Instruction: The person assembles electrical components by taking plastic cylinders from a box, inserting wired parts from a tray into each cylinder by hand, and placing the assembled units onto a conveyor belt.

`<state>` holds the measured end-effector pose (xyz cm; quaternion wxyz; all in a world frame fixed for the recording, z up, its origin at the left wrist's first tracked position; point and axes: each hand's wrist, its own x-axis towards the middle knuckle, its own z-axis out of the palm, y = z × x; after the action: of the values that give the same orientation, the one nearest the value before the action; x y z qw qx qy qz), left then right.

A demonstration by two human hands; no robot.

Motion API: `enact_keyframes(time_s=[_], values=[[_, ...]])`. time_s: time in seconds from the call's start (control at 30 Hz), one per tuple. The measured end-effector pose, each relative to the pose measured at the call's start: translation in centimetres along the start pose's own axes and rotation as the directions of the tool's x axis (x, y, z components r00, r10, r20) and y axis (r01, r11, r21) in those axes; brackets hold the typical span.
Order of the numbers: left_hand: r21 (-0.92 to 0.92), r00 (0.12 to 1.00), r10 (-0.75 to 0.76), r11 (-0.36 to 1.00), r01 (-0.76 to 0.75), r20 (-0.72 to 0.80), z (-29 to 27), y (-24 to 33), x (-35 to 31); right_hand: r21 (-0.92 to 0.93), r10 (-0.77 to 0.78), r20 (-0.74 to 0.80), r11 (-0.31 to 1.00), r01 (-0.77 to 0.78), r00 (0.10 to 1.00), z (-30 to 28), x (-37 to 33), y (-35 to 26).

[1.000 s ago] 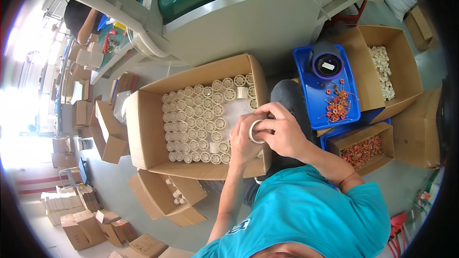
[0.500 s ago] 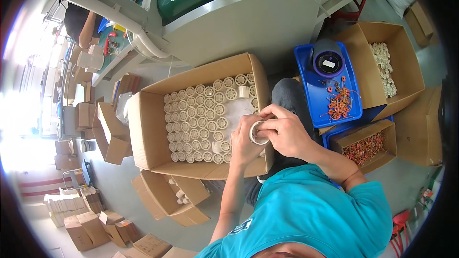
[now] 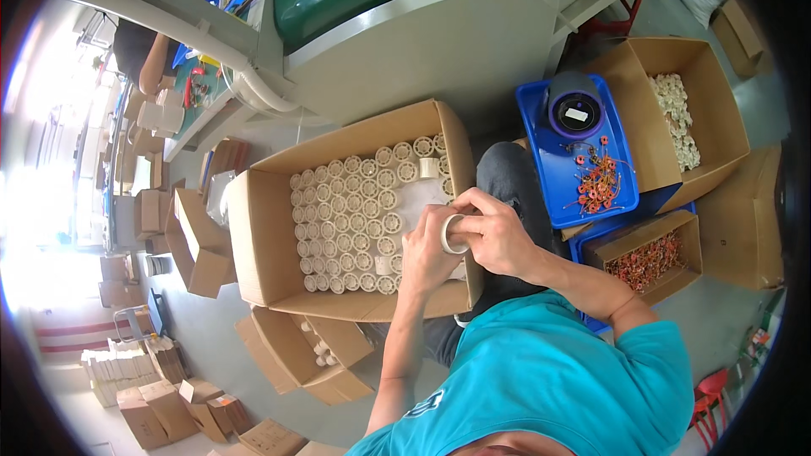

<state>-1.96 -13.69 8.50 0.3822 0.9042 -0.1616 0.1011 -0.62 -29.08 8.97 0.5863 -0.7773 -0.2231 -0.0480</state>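
Observation:
Above the right side of a cardboard box (image 3: pixel 355 308), both my hands are closed around a white cylindrical plastic part (image 3: pixel 447 234). My left hand (image 3: pixel 425 252) wraps it from the left. With bent fingers at its open round end, my right hand (image 3: pixel 505 238) grips the part from the other side. Those fingertips are partly hidden, so I cannot tell whether they hold anything small inside it. Rows of similar white round parts (image 3: pixel 347 221) fill much of the box, mostly with their slotted faces up; a few lie on their sides on a whitish liner (image 3: pixel 416 199).
Right of my knee, a blue tray (image 3: pixel 553 194) holds a dark cylindrical device (image 3: pixel 575 106) and small orange-red wired parts (image 3: pixel 598 184). More lie in a carton (image 3: pixel 686 263) below. A taller carton (image 3: pixel 718 110) contains small white pieces. A grey-framed bench (image 3: pixel 405 51) stands ahead; a co-worker's arm (image 3: pixel 155 63) shows far left.
My hands have shifted slightly left with the white part, which has turned a little between them. The view has moved slightly too.

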Motion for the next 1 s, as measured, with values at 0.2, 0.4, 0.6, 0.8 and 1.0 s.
enact_keyframes(time_s=[0.2,0.4,0.6,0.8,1.0], values=[[0.015,0.998,0.043,0.999,-0.043,0.035,-0.7,-0.2,0.1,0.017,-0.036,-0.004,0.999,0.037,0.999,0.3,-0.2,0.0],[0.013,0.993,0.053,0.998,-0.055,0.110,-0.7,-0.7,-0.1,0.048,0.006,-0.005,0.999,-0.006,1.000,0.7,-0.5,0.6],[-0.102,0.996,0.074,0.992,-0.068,0.056,-0.7,-1.2,0.4,0.009,0.084,0.056,0.996,-0.084,0.995,0.0,0.1,-0.1],[-0.062,0.979,0.176,0.983,-0.170,0.103,-1.9,-2.5,6.1,-0.035,0.104,-0.075,0.994,-0.107,0.992,-2.9,0.7,0.2],[0.032,0.930,0.142,0.990,-0.140,-0.339,-6.9,-5.4,21.1,-0.117,0.210,-0.279,0.961,-0.250,0.937,-7.4,-1.1,2.8]])
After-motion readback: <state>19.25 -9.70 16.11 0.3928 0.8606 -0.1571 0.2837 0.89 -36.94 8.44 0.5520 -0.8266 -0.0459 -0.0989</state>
